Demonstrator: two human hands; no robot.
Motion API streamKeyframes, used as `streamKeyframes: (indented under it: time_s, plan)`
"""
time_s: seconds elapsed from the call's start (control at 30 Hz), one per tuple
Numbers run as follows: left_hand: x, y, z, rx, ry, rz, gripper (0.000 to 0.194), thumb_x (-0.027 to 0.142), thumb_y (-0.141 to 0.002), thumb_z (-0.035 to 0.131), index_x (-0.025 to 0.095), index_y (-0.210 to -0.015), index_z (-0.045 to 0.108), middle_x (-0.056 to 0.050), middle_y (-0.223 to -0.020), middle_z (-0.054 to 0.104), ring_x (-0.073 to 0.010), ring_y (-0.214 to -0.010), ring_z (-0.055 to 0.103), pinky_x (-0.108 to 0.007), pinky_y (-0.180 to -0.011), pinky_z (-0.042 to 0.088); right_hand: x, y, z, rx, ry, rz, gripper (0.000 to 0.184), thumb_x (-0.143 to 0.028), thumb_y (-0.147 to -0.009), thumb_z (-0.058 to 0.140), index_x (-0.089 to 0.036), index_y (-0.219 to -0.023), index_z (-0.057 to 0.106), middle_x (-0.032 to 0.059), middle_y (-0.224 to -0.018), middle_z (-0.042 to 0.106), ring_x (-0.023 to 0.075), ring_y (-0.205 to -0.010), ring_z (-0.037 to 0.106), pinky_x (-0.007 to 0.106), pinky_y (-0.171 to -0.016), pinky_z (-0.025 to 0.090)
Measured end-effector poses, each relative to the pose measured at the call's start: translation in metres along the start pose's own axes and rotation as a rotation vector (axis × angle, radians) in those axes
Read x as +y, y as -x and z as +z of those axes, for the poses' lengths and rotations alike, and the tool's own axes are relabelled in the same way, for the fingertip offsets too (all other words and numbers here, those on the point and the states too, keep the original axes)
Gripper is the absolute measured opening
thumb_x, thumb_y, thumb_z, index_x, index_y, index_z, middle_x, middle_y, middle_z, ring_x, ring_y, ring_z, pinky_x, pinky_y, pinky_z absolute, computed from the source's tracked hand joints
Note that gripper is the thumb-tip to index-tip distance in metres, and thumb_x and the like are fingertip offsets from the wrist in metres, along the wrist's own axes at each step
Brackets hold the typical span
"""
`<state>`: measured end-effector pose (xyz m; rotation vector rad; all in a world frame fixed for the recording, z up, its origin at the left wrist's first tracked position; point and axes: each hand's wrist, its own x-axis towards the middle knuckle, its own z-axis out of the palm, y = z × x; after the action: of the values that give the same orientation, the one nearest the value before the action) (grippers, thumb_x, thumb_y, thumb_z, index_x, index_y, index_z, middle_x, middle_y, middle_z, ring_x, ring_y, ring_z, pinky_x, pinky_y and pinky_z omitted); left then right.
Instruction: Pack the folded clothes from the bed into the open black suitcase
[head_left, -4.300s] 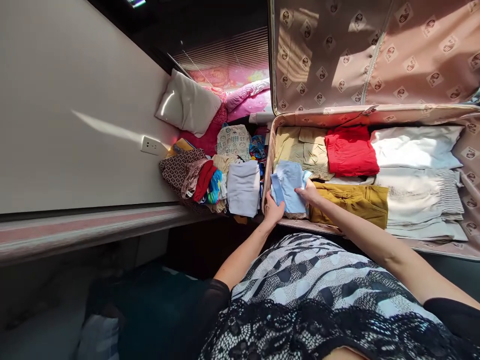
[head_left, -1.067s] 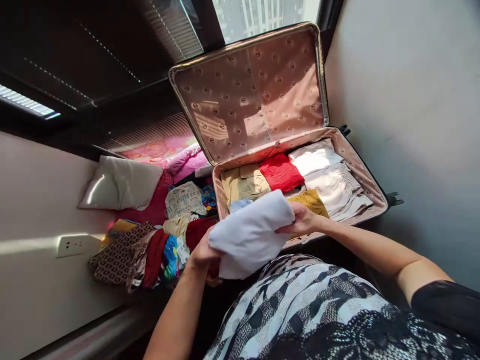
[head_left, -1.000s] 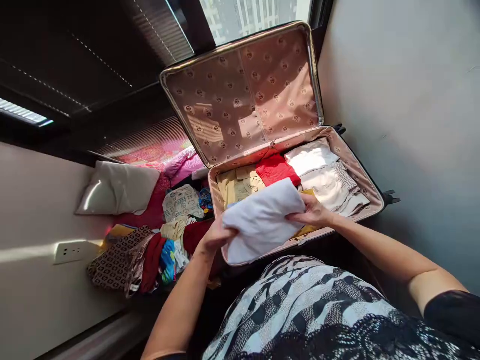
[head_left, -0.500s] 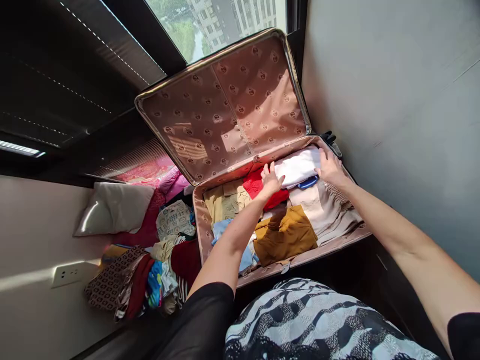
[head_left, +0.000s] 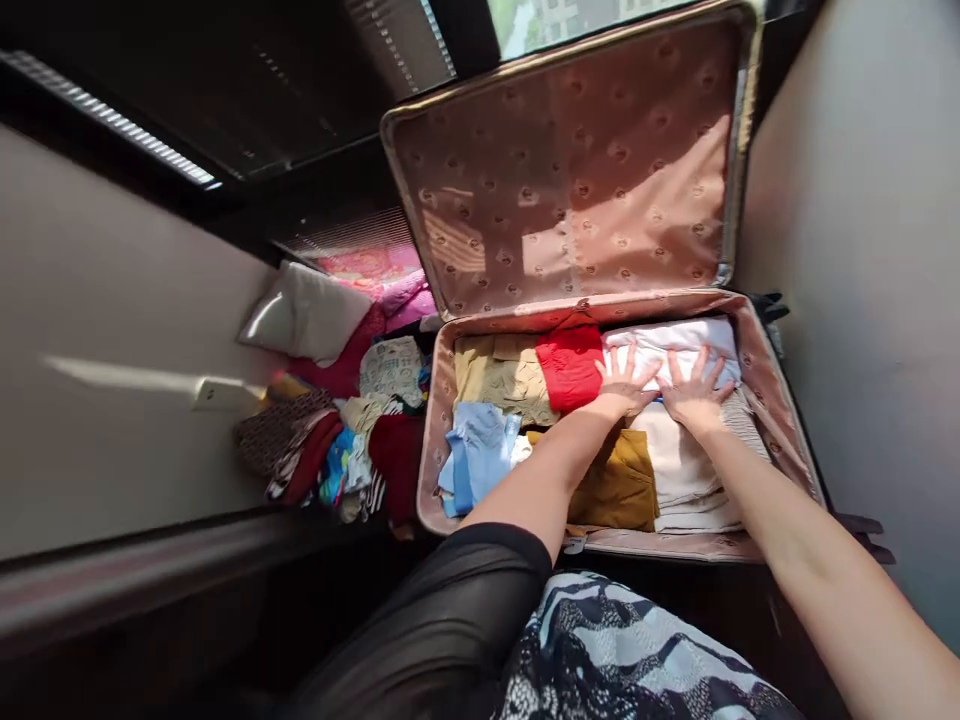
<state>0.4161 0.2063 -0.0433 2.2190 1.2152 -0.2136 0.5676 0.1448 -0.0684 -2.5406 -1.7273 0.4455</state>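
An open suitcase (head_left: 435,440) with pink lining holds folded clothes. My left hand (head_left: 624,385) lies spread on the left part of a folded white garment (head_left: 675,340) in its back right corner. My right hand (head_left: 691,388) rests flat on the same garment, fingers apart, just to the right. A red garment (head_left: 571,368) sits left of my left hand, beside beige clothes (head_left: 499,375). In front are light blue clothes (head_left: 480,450), a mustard garment (head_left: 619,485) partly behind my left forearm, and pale pink folded clothes (head_left: 675,470) under my right wrist.
The raised lid (head_left: 570,190) leans back by the window. Left of the case lies a heap of clothes (head_left: 337,440) with a grey-white pillow (head_left: 307,312) behind it. A wall (head_left: 885,250) stands close on the right, and a socket (head_left: 217,394) is on the left wall.
My left hand has moved right from the red garment onto the white one. My right hand has come off its right edge to lie flat on it. The view has shifted.
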Motion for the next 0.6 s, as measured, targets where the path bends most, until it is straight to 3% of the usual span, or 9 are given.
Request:
streamKeyframes:
  time_s: [0.1, 0.17, 0.27, 0.33, 0.4, 0.5, 0.53, 0.6]
  plan:
    - [0.001, 0.037, -0.01, 0.002, -0.048, 0.139, 0.076, 0.038, -0.103, 0.071, 0.031, -0.175, 0.047, -0.012, -0.191, 0.006, -0.0566, -0.173, 0.005, -0.089, -0.129, 0.016, 0.009, -0.003, -0.004, 0.007, -0.096, 0.008, 0.092, -0.07, -0.105, 0.017, -0.021, -0.18, 0.039, 0.0296, -0.187, 0.003, 0.06, -0.17, 0.0, 0.09, -0.121, 0.01]
    - [-0.01, 0.08, -0.018, 0.075, -0.026, 0.256, 0.069, 0.026, -0.101, 0.073, 0.026, -0.168, 0.058, -0.017, -0.19, 0.016, -0.0552, -0.172, 0.016, -0.086, -0.128, 0.026, 0.013, -0.008, -0.001, -0.016, -0.133, 0.041, 0.105, -0.082, -0.098, 0.01, -0.022, -0.179, 0.04, 0.0284, -0.187, 0.0, 0.0574, -0.171, -0.007, 0.086, -0.123, 0.002]
    - [-0.05, 0.176, -0.031, 0.268, 0.221, 0.426, 0.041, 0.023, -0.104, 0.069, 0.018, -0.143, 0.079, -0.021, -0.177, 0.045, -0.0416, -0.161, 0.047, -0.06, -0.13, 0.045, 0.014, -0.009, 0.002, -0.014, -0.184, 0.089, 0.114, -0.087, -0.088, 0.009, -0.027, -0.179, 0.041, 0.0296, -0.186, 0.001, 0.051, -0.173, -0.011, 0.079, -0.124, -0.005]
    - [-0.093, 0.249, -0.037, 0.448, 0.49, 0.414, 0.028, 0.022, -0.106, 0.065, 0.018, -0.126, 0.084, -0.018, -0.161, 0.063, -0.0294, -0.143, 0.066, -0.042, -0.122, 0.055, 0.003, -0.005, -0.004, 0.012, -0.203, 0.11, 0.112, -0.083, -0.083, 0.011, -0.032, -0.179, 0.04, 0.0323, -0.184, 0.006, 0.049, -0.174, -0.006, 0.079, -0.121, -0.004]
    - [-0.143, 0.32, -0.035, 0.714, 0.739, 0.177, 0.021, 0.026, -0.107, 0.065, 0.02, -0.114, 0.084, -0.016, -0.139, 0.075, -0.0261, -0.126, 0.074, -0.042, -0.113, 0.061, -0.027, 0.003, -0.018, 0.075, -0.199, 0.075, 0.108, -0.079, -0.081, 0.02, -0.035, -0.178, 0.039, 0.0349, -0.18, 0.016, 0.0493, -0.173, 0.005, 0.081, -0.118, 0.003]
    - [-0.21, 0.402, -0.014, 1.046, 1.153, -0.458, 0.013, 0.031, -0.104, 0.072, 0.019, -0.102, 0.078, -0.012, -0.11, 0.078, -0.0204, -0.096, 0.076, -0.032, -0.086, 0.064, -0.112, 0.019, -0.045, 0.228, -0.214, -0.12, 0.102, -0.071, -0.082, 0.038, -0.031, -0.176, 0.043, 0.0385, -0.168, 0.039, 0.0502, -0.165, 0.031, 0.079, -0.117, 0.024]
    - [-0.227, 0.421, -0.003, 1.105, 1.309, -0.714, 0.011, 0.029, -0.103, 0.075, 0.019, -0.1, 0.075, -0.01, -0.103, 0.077, -0.0167, -0.087, 0.074, -0.027, -0.078, 0.062, -0.149, 0.027, -0.053, 0.265, -0.228, -0.21, 0.097, -0.067, -0.085, 0.041, -0.027, -0.174, 0.046, 0.0383, -0.163, 0.047, 0.0496, -0.16, 0.04, 0.077, -0.118, 0.03]
    - [-0.252, 0.446, 0.019, 1.109, 1.601, -1.173, 0.012, 0.024, -0.102, 0.078, 0.019, -0.097, 0.069, -0.004, -0.094, 0.071, -0.0107, -0.074, 0.067, -0.021, -0.072, 0.057, -0.23, 0.045, -0.061, 0.237, -0.232, -0.42, 0.084, -0.056, -0.091, 0.043, -0.02, -0.167, 0.052, 0.0347, -0.152, 0.06, 0.0459, -0.148, 0.054, 0.069, -0.122, 0.039]
